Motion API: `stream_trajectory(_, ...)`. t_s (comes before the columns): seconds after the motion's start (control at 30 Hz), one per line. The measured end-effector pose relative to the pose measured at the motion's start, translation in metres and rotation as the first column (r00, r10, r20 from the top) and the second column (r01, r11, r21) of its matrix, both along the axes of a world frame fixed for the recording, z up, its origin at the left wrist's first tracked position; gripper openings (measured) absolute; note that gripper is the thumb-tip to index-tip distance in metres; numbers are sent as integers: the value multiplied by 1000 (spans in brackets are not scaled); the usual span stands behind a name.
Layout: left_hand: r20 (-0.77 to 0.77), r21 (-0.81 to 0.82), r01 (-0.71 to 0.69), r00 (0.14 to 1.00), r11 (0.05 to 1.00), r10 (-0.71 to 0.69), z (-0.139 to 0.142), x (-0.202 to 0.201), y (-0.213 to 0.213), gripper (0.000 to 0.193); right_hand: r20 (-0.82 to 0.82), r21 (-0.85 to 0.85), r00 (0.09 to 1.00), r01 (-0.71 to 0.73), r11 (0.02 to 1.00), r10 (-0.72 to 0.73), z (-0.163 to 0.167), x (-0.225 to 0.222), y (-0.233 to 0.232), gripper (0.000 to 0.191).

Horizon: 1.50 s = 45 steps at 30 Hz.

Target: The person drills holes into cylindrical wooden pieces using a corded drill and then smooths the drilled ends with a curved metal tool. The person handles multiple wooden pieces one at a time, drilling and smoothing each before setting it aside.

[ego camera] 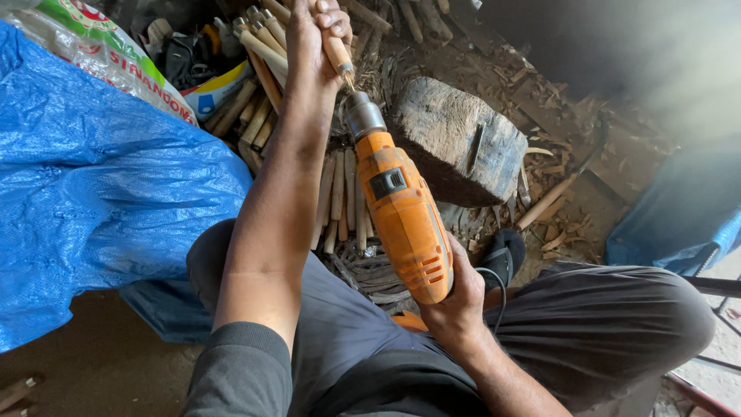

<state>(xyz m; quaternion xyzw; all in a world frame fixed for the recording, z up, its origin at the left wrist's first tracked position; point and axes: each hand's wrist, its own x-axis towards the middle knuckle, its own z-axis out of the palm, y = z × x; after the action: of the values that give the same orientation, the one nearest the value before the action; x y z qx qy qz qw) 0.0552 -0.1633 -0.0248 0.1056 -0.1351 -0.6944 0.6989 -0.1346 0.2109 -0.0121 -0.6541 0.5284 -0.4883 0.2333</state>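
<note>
- The left hand [312, 35] reaches up and away from the body, fingers wrapped tight around a short wooden handle [336, 48], pale and rounded, with a metal ferrule at its lower end.
- The right hand [455, 305] grips the rear of an orange electric drill [401, 208] from below, fingers closed about its handle; a black cord [498, 289] loops away from the back of the tool.
- The drill points upward in the view, its grey chuck [363, 116] just under the wooden handle, and a thin bit runs from the chuck into the ferrule end of that handle.
- The drill and the handle are held in the air above the person's lap, between raised knees in dark grey trousers [602, 324].
- Beneath the drill lies a row of similar wooden handles [340, 193] on the ground, side by side.
- More handles [258, 54] stand bundled near the left hand, at the upper middle of the view.
- A dark, worn wooden block [455, 139] sits just right of the drill, with wood chips [556, 100] strewn around it.
- A blue tarpaulin [93, 193] covers the left side; a printed plastic sack [100, 46] lies above it.
- A dark sandal [502, 255] shows beside the right hand.
</note>
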Motion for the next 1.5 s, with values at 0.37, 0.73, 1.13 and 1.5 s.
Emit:
stream_trajectory(0.37,119,-13,10,993,1000,-8,2,1,-1,34,53,56,998,-35,998,32,6,-6,3,68)
stream_trajectory(0.73,122,150,44,991,988,-62,7,6,-6,28,16,17,999,-45,999,45,-2,-2,1,69)
stream_trajectory(1.13,245,161,52,965,986,-91,6,11,-7,30,-15,90,1000,2,996,-1,-1,-3,2,68)
stream_trajectory(1.5,268,23,48,962,999,-52,7,11,-2,30,-38,81,999,25,996,-22,0,-1,-4,66)
